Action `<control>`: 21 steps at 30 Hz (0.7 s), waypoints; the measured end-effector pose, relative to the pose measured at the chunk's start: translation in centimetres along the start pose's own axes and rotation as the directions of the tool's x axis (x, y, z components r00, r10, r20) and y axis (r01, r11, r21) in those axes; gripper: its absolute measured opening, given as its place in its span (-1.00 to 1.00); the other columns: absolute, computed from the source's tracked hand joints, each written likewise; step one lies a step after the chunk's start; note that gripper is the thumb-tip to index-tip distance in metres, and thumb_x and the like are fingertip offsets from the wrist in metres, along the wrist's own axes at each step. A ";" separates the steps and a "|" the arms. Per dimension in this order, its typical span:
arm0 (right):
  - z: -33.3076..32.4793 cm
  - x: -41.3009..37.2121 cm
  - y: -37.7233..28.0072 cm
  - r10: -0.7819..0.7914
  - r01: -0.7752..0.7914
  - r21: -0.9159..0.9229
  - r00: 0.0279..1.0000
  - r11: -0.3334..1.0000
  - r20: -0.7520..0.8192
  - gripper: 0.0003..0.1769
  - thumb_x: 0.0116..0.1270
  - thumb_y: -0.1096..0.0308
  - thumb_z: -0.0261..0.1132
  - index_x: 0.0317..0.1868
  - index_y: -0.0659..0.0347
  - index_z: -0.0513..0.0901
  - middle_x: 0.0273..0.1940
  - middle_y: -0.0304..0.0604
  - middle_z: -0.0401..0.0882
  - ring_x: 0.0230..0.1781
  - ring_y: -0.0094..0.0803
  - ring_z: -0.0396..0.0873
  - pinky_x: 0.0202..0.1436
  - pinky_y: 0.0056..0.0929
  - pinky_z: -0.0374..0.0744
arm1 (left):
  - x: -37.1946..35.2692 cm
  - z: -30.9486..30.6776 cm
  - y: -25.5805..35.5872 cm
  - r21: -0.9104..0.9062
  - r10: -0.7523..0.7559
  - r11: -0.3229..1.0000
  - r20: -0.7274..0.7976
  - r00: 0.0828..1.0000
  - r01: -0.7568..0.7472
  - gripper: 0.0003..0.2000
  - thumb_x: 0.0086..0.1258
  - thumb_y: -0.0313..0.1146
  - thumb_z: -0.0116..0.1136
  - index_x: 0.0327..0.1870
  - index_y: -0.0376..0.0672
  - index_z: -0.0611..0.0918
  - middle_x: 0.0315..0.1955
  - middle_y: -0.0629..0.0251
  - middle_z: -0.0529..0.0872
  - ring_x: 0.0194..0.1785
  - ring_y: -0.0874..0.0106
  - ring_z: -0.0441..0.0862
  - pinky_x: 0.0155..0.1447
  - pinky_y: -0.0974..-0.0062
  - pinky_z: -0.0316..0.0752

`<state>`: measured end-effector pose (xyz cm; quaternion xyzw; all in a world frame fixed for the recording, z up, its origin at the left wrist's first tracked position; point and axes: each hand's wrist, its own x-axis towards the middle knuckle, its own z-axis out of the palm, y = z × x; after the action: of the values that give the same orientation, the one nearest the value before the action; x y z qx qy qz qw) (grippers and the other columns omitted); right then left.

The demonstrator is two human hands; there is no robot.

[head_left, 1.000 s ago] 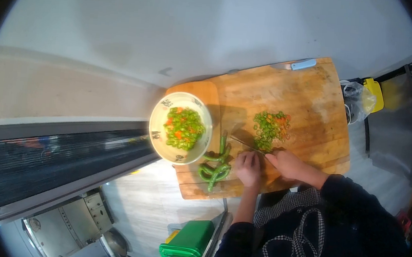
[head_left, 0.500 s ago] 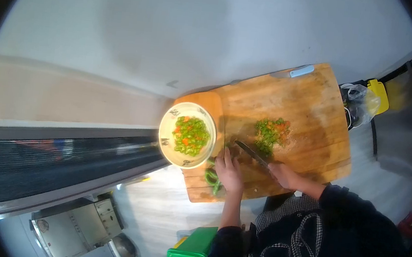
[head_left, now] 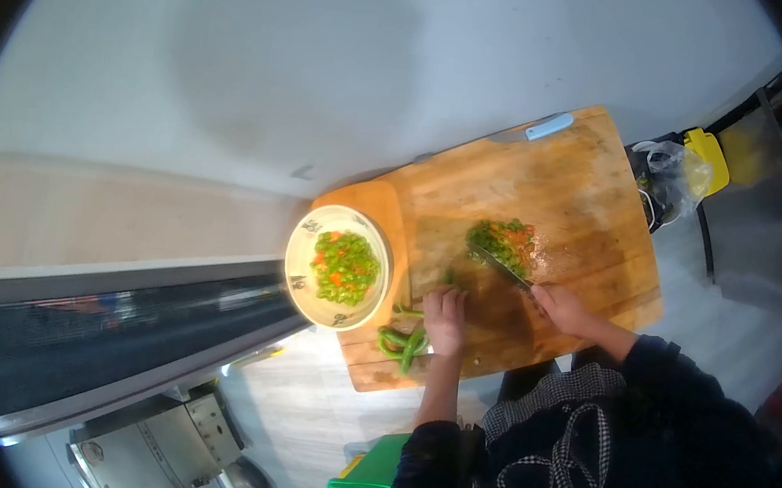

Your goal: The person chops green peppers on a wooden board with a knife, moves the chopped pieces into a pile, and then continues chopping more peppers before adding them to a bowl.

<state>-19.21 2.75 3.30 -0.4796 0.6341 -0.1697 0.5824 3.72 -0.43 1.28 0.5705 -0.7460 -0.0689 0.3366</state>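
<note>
My right hand (head_left: 562,308) is wrapped round the handle of a dark-bladed knife (head_left: 504,266), whose blade lies against a pile of chopped green and orange pepper (head_left: 504,241) on the wooden cutting board (head_left: 603,194). My left hand (head_left: 443,317) rests on the board with its fingers curled together, beside a small green piece (head_left: 448,275); whatever is under the fingers is hidden. Several long green peppers (head_left: 403,343) lie just left of this hand. A patterned bowl (head_left: 295,268) of cut green and orange pieces stands at the board's left end.
A second knife with a light blue handle (head_left: 549,127) lies at the board's far edge, by the wall. A yellow-lidded bin (head_left: 708,162) with a plastic bag stands at right. Below are a green bin (head_left: 368,482) and a steel appliance (head_left: 145,454).
The knife has moved right, away from my left hand, to the chopped pile, which is now more compact. My left hand's fingers are more curled. The camera view has shifted slightly.
</note>
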 end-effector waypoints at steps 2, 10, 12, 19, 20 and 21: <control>-0.2 -0.1 0.4 -0.006 0.006 -0.001 1.000 1.000 0.005 -0.39 0.43 -0.04 -0.14 -0.47 0.35 0.51 -0.58 0.11 0.46 -0.52 -0.05 0.45 -0.35 -0.14 0.40 | 0.2 0.5 0.3 -0.010 -0.020 1.000 0.007 1.000 0.020 -0.75 0.05 -0.48 0.30 -0.23 -0.19 0.56 -0.28 0.16 0.55 -0.22 0.15 0.49 -0.15 0.28 0.43; -0.9 -0.6 -0.1 -0.058 0.059 -0.118 0.998 0.991 0.010 -0.38 0.42 -0.04 -0.14 -0.48 0.36 0.55 -0.50 0.21 0.51 -0.44 0.11 0.49 -0.31 -0.07 0.41 | 1.5 -0.4 2.5 0.138 -0.217 0.966 -0.034 0.976 0.219 -0.67 0.05 -0.46 0.30 -0.11 -0.22 0.57 -0.22 0.11 0.56 -0.15 0.09 0.51 -0.09 0.23 0.43; -0.8 -0.4 0.3 -0.069 0.071 -0.163 0.997 0.984 0.017 -0.40 0.42 -0.03 -0.13 -0.46 0.36 0.56 -0.48 0.21 0.52 -0.42 0.10 0.51 -0.29 -0.07 0.42 | 1.3 0.3 2.1 0.044 -0.277 0.960 -0.002 0.961 0.277 -0.69 0.05 -0.44 0.31 -0.14 -0.21 0.59 -0.24 0.12 0.57 -0.18 0.11 0.52 -0.11 0.22 0.44; -0.6 -0.9 -2.6 -0.053 0.057 -0.107 0.998 0.993 0.046 -0.42 0.42 -0.04 -0.12 -0.24 0.37 0.56 -0.36 0.24 0.55 -0.28 0.11 0.54 -0.18 -0.13 0.47 | 0.4 1.3 1.7 0.003 -0.220 0.976 -0.020 0.975 0.220 -0.73 0.01 -0.42 0.34 -0.22 -0.17 0.63 -0.31 0.19 0.59 -0.25 0.18 0.55 -0.23 0.28 0.44; -0.6 -0.9 -3.0 -0.044 0.050 -0.106 0.998 0.993 0.055 -0.41 0.42 -0.05 -0.12 -0.23 0.37 0.56 -0.35 0.25 0.55 -0.26 0.11 0.54 -0.16 -0.14 0.47 | 0.3 1.1 2.0 0.043 -0.213 0.976 -0.023 0.977 0.214 -0.74 0.01 -0.42 0.34 -0.24 -0.17 0.63 -0.33 0.20 0.59 -0.26 0.19 0.55 -0.24 0.29 0.43; -0.7 -0.9 -3.1 -0.035 0.042 -0.106 0.997 0.993 0.064 -0.40 0.42 -0.06 -0.13 -0.22 0.37 0.56 -0.33 0.26 0.56 -0.24 0.11 0.54 -0.14 -0.14 0.47 | 0.7 0.5 2.7 0.084 -0.206 0.975 -0.025 0.978 0.208 -0.76 0.00 -0.42 0.34 -0.26 -0.17 0.63 -0.34 0.20 0.59 -0.27 0.20 0.54 -0.25 0.30 0.43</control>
<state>-18.63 1.73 6.41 -0.5274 0.6145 -0.1317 0.5718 1.21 -0.31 2.53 0.6596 -0.6820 -0.0668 0.3088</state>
